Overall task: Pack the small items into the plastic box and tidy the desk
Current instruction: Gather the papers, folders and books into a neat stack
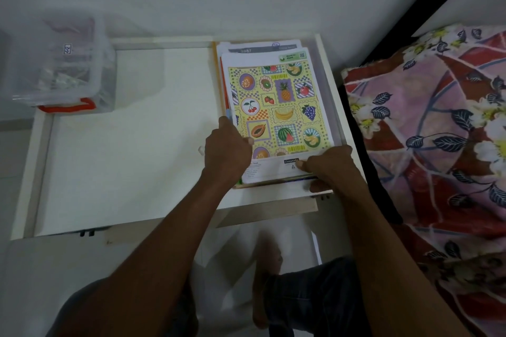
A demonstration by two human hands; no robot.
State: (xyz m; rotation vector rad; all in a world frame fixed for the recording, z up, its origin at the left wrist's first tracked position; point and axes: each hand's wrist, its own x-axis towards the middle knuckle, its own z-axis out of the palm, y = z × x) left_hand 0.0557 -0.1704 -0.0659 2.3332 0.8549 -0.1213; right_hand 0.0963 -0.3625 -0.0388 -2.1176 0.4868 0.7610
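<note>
Both hands, left grip (228,145) and right grip (328,165), hold a stack of papers topped by a fruit-picture sheet (276,109) on the white tabletop (123,150). Far left, a clear plastic box with an orange handle (68,71) holds small blurry bits.

— Where does your one view sit?
— On your head, looking steeply down and forward, close over the desk (115,145); the wall is ahead, the bed (427,131) to your right.
</note>
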